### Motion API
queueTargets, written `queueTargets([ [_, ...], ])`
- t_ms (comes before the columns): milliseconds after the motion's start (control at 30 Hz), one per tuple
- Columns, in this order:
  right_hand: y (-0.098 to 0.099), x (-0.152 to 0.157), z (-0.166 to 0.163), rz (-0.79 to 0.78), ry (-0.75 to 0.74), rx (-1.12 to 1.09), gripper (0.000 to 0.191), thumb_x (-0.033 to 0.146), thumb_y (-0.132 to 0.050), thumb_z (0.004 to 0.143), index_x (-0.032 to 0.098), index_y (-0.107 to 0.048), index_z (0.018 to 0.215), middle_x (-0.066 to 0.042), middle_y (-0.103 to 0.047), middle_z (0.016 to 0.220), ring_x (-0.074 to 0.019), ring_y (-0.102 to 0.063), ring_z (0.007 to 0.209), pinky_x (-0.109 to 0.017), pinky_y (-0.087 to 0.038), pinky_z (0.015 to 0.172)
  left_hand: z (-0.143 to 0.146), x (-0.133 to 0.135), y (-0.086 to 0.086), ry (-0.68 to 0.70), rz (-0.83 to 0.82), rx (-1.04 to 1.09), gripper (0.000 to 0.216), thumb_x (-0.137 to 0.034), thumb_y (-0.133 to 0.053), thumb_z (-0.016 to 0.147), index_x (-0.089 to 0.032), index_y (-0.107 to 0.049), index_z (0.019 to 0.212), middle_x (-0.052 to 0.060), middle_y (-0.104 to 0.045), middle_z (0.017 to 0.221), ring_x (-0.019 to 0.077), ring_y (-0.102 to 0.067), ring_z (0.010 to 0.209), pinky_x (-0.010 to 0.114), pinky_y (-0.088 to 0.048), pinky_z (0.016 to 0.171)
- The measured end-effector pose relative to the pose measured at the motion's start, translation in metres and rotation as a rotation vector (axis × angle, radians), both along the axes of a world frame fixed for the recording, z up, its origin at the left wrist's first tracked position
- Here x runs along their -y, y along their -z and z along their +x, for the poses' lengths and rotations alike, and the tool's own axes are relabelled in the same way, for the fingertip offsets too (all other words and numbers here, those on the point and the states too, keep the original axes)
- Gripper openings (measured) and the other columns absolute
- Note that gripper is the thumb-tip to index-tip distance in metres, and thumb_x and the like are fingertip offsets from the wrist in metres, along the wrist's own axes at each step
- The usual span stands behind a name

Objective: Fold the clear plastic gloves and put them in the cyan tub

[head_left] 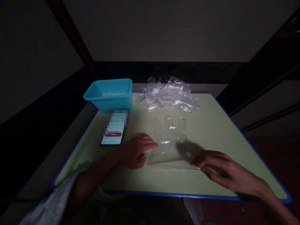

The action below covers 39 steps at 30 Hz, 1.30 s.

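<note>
Clear glove (167,142) lies between both hands' fingertips, looks mostly flattened. Left hand (136,151) loose, fingertips at its left edge; right hand (231,171) at near-right cuff corner, can't tell if pinching. Crumpled plastic pile (170,95) beyond fingertips looks undone.

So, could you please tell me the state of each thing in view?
Plastic glove: spread flat
Plastic pile: crumpled, loosely heaped
Blue bin: upright, open-topped, something pale inside
Phone: face up, lit
Left hand: open, at the glove's left side
Right hand: at the glove's corner, grip unclear
</note>
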State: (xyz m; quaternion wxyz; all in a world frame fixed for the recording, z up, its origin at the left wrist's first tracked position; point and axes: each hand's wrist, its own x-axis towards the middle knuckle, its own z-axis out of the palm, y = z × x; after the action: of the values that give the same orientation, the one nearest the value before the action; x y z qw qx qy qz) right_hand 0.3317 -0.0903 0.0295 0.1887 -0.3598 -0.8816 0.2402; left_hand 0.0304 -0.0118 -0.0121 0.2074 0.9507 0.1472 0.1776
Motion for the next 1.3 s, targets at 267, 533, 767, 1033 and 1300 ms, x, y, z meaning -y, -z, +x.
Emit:
queueTargets([
  [267,0.003,0.001,0.0,-0.009,0.034,-0.13,0.015,0.012,-0.045,0.084,0.021,-0.057,0.087,-0.005,-0.07,0.09,-0.0144,-0.067,0.083,-0.024,-0.055,0.068,0.003,0.006,0.003,0.039,0.234,-0.07,0.064,-0.057,-0.054,0.075,-0.008,-0.051,0.116,0.018,-0.062,0.111,0.0296,-0.055,0.099,0.044,-0.042,0.087],
  [533,0.013,0.007,0.002,-0.065,0.192,-0.199,0.009,0.017,-0.043,0.088,0.024,-0.047,0.085,-0.005,-0.071,0.097,-0.017,-0.068,0.085,-0.029,-0.057,0.067,0.012,0.015,0.011,-0.043,0.421,-0.065,0.05,-0.048,-0.052,0.079,-0.007,-0.055,0.109,0.016,-0.065,0.103,0.0268,-0.058,0.092,0.04,-0.044,0.083],
  [767,0.027,0.011,0.008,0.077,0.064,-0.086,0.026,0.022,-0.057,0.083,0.024,-0.051,0.108,-0.007,-0.067,0.11,-0.0185,-0.064,0.099,-0.031,-0.057,0.079,0.018,0.015,0.014,-0.121,0.551,-0.006,0.019,-0.016,-0.043,0.09,-0.012,-0.06,0.097,0.009,-0.069,0.087,0.019,-0.061,0.082,0.032,-0.047,0.074],
  [1033,0.038,-0.007,0.018,0.416,-0.053,0.117,0.033,0.018,-0.046,0.09,0.024,-0.054,0.121,-0.006,-0.066,0.113,-0.0182,-0.063,0.098,-0.034,-0.053,0.079,0.019,0.013,0.011,-0.094,0.554,0.059,0.016,-0.011,-0.046,0.089,-0.011,-0.062,0.089,0.007,-0.07,0.088,0.0174,-0.063,0.082,0.03,-0.05,0.073],
  [1300,0.045,-0.033,0.025,0.517,-0.202,0.248,0.045,0.023,-0.045,0.09,0.011,-0.041,0.133,-0.012,-0.056,0.127,-0.0207,-0.051,0.119,-0.039,-0.049,0.091,0.018,0.011,0.016,-0.071,0.576,0.088,0.017,-0.011,-0.046,0.09,-0.01,-0.063,0.09,0.009,-0.071,0.094,0.0186,-0.065,0.087,0.032,-0.053,0.077],
])
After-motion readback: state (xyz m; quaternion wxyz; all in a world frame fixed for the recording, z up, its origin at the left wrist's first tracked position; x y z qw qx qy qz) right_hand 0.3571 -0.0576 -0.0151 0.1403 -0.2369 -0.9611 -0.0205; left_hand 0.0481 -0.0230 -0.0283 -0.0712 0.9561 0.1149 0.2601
